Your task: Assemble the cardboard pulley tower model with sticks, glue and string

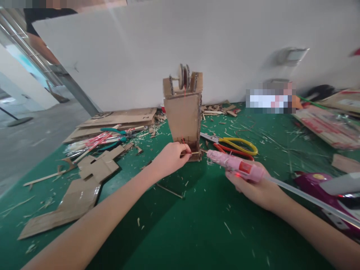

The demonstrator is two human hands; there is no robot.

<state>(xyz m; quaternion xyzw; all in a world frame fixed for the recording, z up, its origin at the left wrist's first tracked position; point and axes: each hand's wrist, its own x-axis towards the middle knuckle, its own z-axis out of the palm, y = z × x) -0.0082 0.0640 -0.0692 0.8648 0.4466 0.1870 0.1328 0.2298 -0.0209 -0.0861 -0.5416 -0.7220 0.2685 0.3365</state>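
A tall cardboard tower stands upright on the green table, with a cardboard pulley wheel on a stick axle at its top. Red string hangs from the wheel down the tower's front. At the base, my left hand pinches a thin wooden stick lying across the low box-like front. My right hand is wrapped round a pink hot glue gun, a long glue stick trailing from its back. The nozzle points left, close to the stick's right end; whether it touches is unclear.
Scissors with yellow and orange handles lie behind the glue gun. Cardboard offcuts, teal-handled pliers and wrapped sticks lie left. A purple tool sits right. A white panel rises behind; a person's arm shows beyond it.
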